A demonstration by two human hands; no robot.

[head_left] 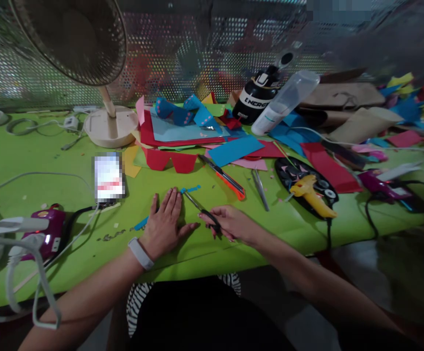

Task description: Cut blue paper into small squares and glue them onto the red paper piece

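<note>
My left hand [165,222] lies flat on the green tabletop [208,258] with its fingers stretched forward, a pale band at its wrist. Under it runs a thin blue paper strip [141,224]; one end shows to the left, and a narrow blue piece [193,189] shows beyond the fingertips. My right hand [230,224] is closed round the black handles of a pair of scissors [193,201]. The blades point up and left, their tip at the blue piece just beside my left fingertips. Whether the blades are apart is too small to tell.
Red paper glasses [171,161], an orange utility knife [230,182] and tweezers [260,190] lie beyond my hands. To the right, a yellow glue gun [313,195] rests on a black tray [283,168]. A phone [109,176], fan [111,126] and purple power strip [52,229] stand left.
</note>
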